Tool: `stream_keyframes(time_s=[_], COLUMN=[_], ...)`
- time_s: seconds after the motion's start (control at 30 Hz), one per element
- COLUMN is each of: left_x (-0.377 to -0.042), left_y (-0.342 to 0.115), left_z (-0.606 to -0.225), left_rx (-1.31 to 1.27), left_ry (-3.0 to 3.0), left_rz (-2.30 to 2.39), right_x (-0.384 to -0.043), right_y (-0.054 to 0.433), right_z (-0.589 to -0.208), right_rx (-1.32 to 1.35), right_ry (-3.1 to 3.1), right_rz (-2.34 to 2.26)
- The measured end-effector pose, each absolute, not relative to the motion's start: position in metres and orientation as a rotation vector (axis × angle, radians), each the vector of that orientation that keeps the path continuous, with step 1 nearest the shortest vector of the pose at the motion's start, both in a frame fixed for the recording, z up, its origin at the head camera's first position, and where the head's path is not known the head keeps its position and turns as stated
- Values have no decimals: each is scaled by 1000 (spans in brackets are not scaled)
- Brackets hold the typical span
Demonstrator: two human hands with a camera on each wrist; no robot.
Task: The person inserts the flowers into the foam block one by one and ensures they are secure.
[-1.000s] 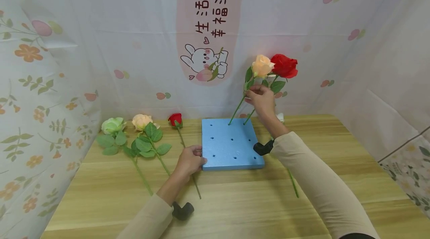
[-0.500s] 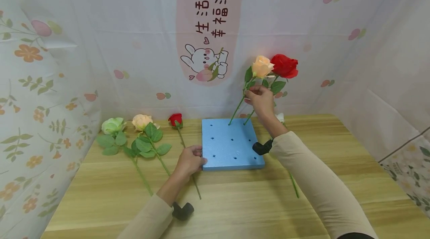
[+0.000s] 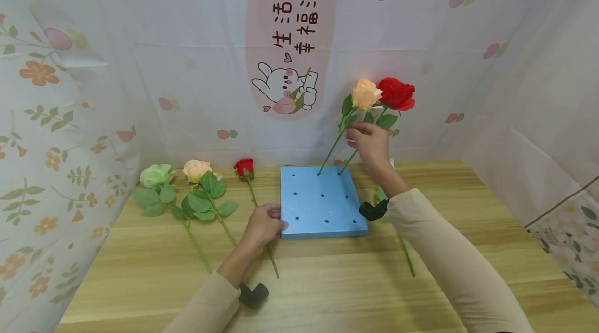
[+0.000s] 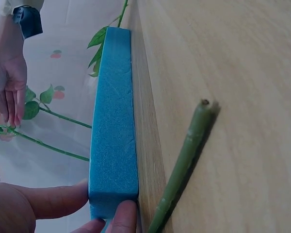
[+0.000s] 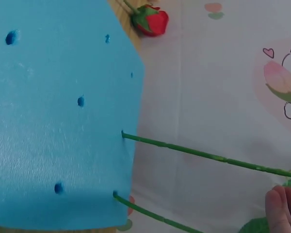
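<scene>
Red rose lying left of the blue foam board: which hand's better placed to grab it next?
Likely the left hand: in the head view it overlaps the red rose, though it's gripping the blue foam board. The right hand is farther off, by the planted peach rose.

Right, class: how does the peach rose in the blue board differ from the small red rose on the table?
The peach rose shows a wider bloom than the small red rose. The peach rose stands tilted in the blue board; the small red rose lies on the table. Both have green stems.
</scene>
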State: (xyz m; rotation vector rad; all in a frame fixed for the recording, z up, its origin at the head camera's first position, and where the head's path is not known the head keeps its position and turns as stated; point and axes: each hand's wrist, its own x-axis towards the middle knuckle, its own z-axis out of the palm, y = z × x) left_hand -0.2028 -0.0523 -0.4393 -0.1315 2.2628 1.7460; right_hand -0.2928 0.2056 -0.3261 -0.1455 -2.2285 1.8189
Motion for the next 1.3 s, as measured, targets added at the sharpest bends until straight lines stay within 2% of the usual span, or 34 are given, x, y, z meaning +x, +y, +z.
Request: stream_keyframes(time_s=[0.77, 1.3], left_x=[-202, -203], left_y=[-52, -52], left_z=[-440, -439], left_rx=[-140, -146], left_ry=[2258, 2257], left_rz=[1751, 1745], right_x=[-253, -241], right_y=[267, 302], right_z=[-321, -338], right_rx=[-224, -365], right_ry=[-2238, -2396], right_rz=[1888, 1847])
